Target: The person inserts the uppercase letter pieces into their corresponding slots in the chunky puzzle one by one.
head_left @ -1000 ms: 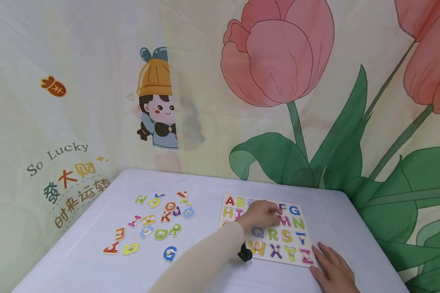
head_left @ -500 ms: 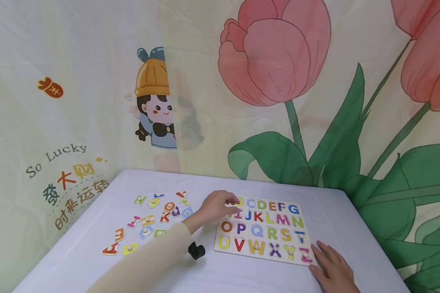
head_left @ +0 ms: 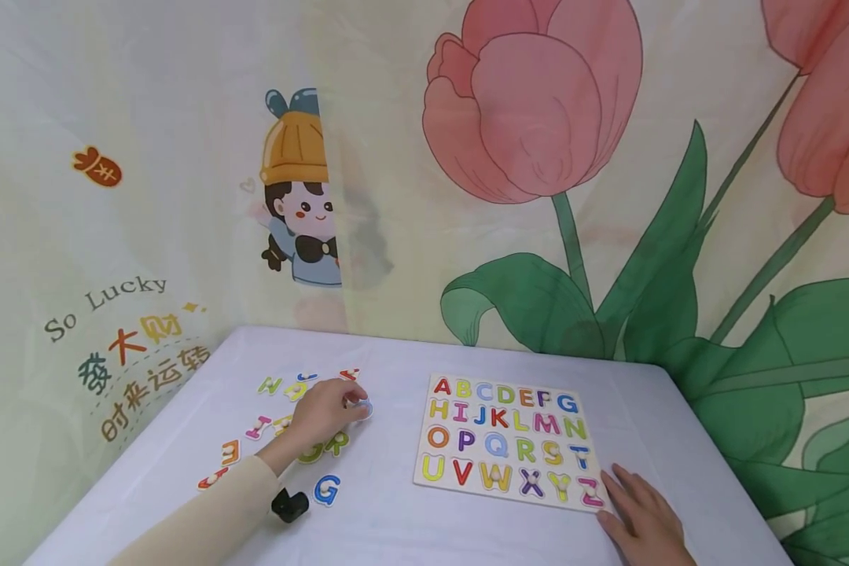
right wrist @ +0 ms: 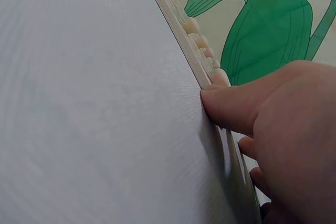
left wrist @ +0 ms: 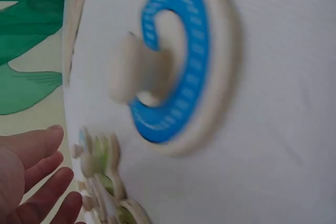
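Observation:
My left hand [head_left: 325, 413] hovers over the loose wooden letter pieces, its thumb and fingers parted at a light blue knobbed piece [head_left: 368, 409] that it partly covers. In the left wrist view the left fingers [left wrist: 52, 184] are spread with nothing between them, and a blue G piece [left wrist: 191, 77] with a pale knob fills the foreground. An alphabet puzzle board [head_left: 481, 436] lies flat on the right. Knobbed W, X, Y and Z pieces sit along its front row. At the board's near right corner rests my right hand [head_left: 644, 515], fingers extended, thumb against the edge.
Around the left hand lie several more letters: a green N [head_left: 270, 385], pink H [head_left: 259, 428], orange E [head_left: 231, 452], green R [head_left: 336, 445] and the blue G. A black wrist camera [head_left: 290, 505] hangs under the left wrist. A printed curtain [head_left: 382, 157] stands behind the white table [head_left: 389, 527].
My left hand has moved left from the board's upper rows, past its left edge, to the loose letters. The right hand has stayed at the board's corner.

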The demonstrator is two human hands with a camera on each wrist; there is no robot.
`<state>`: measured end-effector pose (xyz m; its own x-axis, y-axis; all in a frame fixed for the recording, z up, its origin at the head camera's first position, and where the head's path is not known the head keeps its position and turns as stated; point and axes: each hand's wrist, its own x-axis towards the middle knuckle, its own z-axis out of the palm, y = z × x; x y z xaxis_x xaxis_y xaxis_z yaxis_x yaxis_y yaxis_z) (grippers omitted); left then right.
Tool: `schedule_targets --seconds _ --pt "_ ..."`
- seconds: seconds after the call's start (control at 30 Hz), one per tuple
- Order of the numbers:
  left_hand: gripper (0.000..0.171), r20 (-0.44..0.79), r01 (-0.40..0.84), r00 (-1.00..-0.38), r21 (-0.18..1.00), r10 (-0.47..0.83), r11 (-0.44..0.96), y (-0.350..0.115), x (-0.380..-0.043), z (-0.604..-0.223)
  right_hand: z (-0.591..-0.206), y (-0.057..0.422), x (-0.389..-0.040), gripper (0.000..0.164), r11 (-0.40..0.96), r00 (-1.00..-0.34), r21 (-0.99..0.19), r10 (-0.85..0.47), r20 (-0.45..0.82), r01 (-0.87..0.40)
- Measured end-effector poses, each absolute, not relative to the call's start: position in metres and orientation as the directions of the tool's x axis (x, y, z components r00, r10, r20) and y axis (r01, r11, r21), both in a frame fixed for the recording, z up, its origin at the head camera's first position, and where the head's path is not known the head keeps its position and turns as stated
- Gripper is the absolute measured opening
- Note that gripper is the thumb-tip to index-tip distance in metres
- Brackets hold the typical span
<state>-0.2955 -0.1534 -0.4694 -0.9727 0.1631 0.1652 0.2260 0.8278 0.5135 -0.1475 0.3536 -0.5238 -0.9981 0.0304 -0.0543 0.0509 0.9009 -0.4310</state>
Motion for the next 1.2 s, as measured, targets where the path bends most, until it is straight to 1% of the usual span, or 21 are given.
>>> schedule_targets --seconds 0.17,0.33,0.43,0.73,1.0,1.2 --pt "0.017 0.180 0.240 -0.968 0.478 0.173 0.845 -0.159 -0.297 -0.474 -0.528 0.355 -0.146 0.080 0.895 -0.998 -0.443 0.033 -0.054 0.054" --pt "0.014 0.163 0.216 -0.974 0.493 0.155 0.843 -0.159 -0.300 -0.479 -0.531 0.352 -0.145 0.078 0.887 -0.999 -0.459 0.027 -0.046 0.045" --pt "0.015 0.151 0.200 -0.978 0.510 0.141 0.837 -0.160 -0.302 -0.483 -0.531 0.351 -0.146 0.078 0.889 -0.998 -0.456 0.027 -0.050 0.046" --pt "0.012 0.191 0.234 -0.969 0.500 0.157 0.834 -0.158 -0.303 -0.483 -0.528 0.349 -0.146 0.075 0.900 -1.000 -0.435 0.023 -0.005 0.023" --pt "0.007 0.171 0.284 -0.959 0.502 0.228 0.817 -0.155 -0.306 -0.477 -0.528 0.351 -0.145 0.075 0.900 -1.000 -0.436 0.031 0.002 0.027" --pt "0.012 0.163 0.388 -0.921 0.448 0.354 0.805 -0.153 -0.312 -0.473 -0.528 0.352 -0.145 0.076 0.897 -0.999 -0.440 0.038 -0.009 0.038"
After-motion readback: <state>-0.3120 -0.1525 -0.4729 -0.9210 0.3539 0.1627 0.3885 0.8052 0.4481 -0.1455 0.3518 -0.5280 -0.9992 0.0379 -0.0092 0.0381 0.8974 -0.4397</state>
